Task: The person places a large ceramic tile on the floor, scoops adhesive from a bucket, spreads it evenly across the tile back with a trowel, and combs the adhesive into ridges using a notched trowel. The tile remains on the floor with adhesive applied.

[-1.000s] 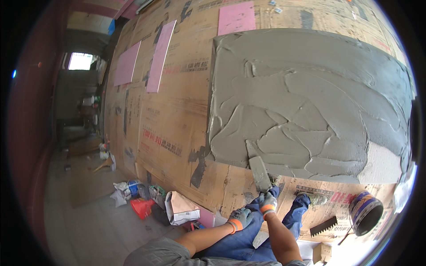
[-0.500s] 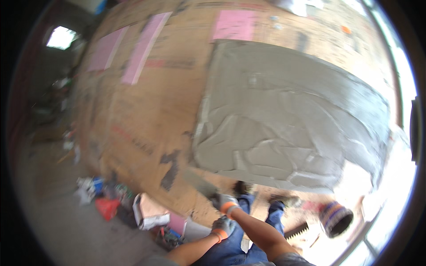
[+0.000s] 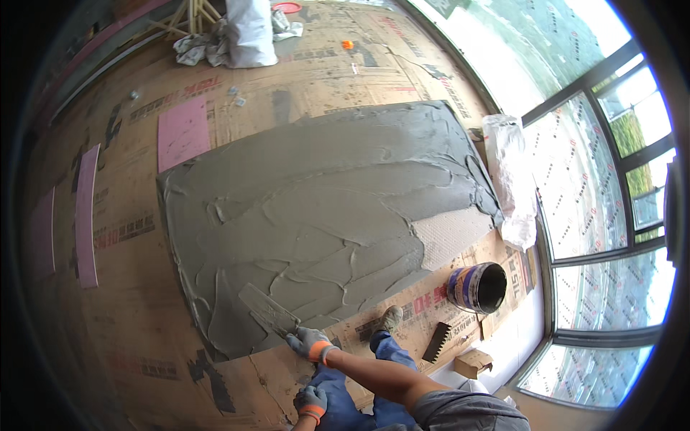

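My right hand, in a grey glove with an orange cuff, grips a flat plastering trowel. The trowel's blade lies against the wet grey mortar near the slab's front edge. Mortar in wavy ridges coats most of the large rectangular panel. At its right front corner a pale dimpled patch shows bare. My left hand, gloved alike, rests closed by my left knee, with nothing visible in it.
A bucket with dark insides stands right of my foot, near a notched spreader and a small cardboard box. Crumpled plastic lies along the panel's right end. Pink boards lie left, a white sack stands far back, windows line the right.
My view has swung to the right. The trowel, earlier off the panel's left front corner, now touches the mortar. My hands, close together before, are farther apart.
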Tool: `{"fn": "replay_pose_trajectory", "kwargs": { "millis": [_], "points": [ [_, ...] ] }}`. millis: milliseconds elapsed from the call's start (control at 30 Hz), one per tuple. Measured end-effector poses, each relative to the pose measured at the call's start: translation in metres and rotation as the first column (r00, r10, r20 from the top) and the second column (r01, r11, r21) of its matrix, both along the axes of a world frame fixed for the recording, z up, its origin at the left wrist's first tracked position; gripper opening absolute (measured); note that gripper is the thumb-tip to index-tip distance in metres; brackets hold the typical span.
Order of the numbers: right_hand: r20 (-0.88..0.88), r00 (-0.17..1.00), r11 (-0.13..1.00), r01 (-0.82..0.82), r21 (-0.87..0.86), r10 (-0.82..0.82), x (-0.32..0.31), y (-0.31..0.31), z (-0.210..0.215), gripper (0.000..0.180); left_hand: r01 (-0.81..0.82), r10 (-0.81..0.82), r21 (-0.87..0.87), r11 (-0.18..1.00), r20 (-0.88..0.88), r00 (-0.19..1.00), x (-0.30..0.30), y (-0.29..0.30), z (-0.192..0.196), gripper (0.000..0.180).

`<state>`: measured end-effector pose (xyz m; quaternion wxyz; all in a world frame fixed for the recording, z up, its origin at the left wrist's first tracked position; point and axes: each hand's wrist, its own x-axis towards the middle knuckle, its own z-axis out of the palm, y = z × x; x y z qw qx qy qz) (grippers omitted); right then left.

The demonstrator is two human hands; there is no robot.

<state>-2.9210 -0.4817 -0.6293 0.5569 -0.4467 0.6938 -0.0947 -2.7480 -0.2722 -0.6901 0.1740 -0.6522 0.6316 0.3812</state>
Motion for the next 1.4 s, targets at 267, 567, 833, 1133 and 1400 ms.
{"fn": "replay_pose_trajectory", "kwargs": {
  "millis": [267,567,833,1133,1400],
  "points": [
    [-0.009,0.648,0.646,0.761,0.06,-0.762,-0.247,0.134,0.037,0.043,0.199,-0.2,0.037,0.979,0.048,0.979,-0.06,-0.043,-0.014,0.035],
    [-0.702,0.278,0.442,0.895,-0.058,-0.655,-0.573,0.4,0.009,0.046,0.332,-0.315,-0.046,0.942,0.215,0.924,-0.209,-0.057,-0.01,0.037],
    [-0.546,0.833,0.704,0.333,0.627,0.092,-0.823,0.536,-0.194,0.022,0.456,-0.477,0.158,0.876,0.422,0.771,-0.343,0.016,0.005,0.048],
    [-0.785,0.565,0.419,0.796,0.438,-0.252,-0.892,0.508,-0.28,0.019,0.493,-0.566,0.282,0.823,0.472,0.676,-0.432,0.078,-0.006,0.046],
    [-0.627,0.452,0.282,0.891,0.357,-0.634,-0.907,0.462,-0.299,0.042,0.512,-0.622,0.355,0.783,0.482,0.617,-0.454,0.091,0.003,0.043]
  ]
}}
